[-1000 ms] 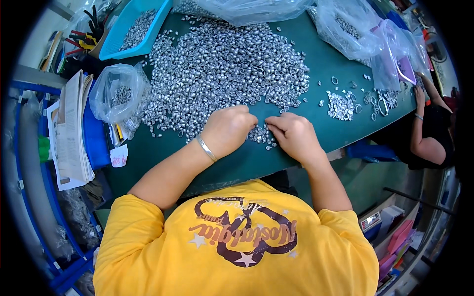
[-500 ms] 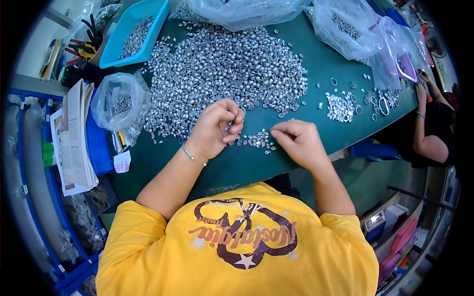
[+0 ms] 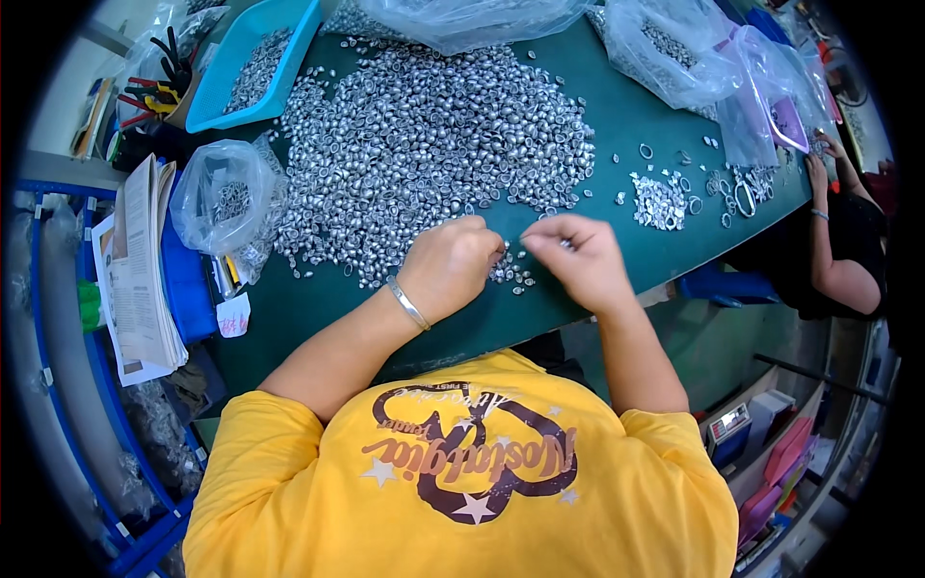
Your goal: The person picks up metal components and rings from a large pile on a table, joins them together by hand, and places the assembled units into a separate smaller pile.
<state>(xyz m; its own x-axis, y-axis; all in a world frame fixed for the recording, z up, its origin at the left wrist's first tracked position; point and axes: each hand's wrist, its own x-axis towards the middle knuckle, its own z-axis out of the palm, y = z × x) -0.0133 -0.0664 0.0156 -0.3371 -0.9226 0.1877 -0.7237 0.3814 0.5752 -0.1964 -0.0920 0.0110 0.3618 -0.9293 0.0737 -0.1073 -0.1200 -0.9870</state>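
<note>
My left hand, with a silver bangle on its wrist, is closed with the knuckles up; what its fingertips hold is hidden. Across a small gap, my right hand is curled, thumb and forefinger close together, and a small silver metal piece shows within its fingers. Between and just below the hands lies a small group of silver metal pieces, partly covered by my left hand. Beyond them spreads a large heap of small, hollow, oval silver metal pieces on the green tabletop.
A blue tray and an open plastic bag of metal pieces stand left, near pliers and papers. Flat silver pieces and rings lie right. Filled bags line the far side. Another person's arm is at far right.
My left hand has moved right and slightly down, turning knuckles up over part of the small group. My right hand has shifted slightly left and up, its fingers curling around a metal piece.
</note>
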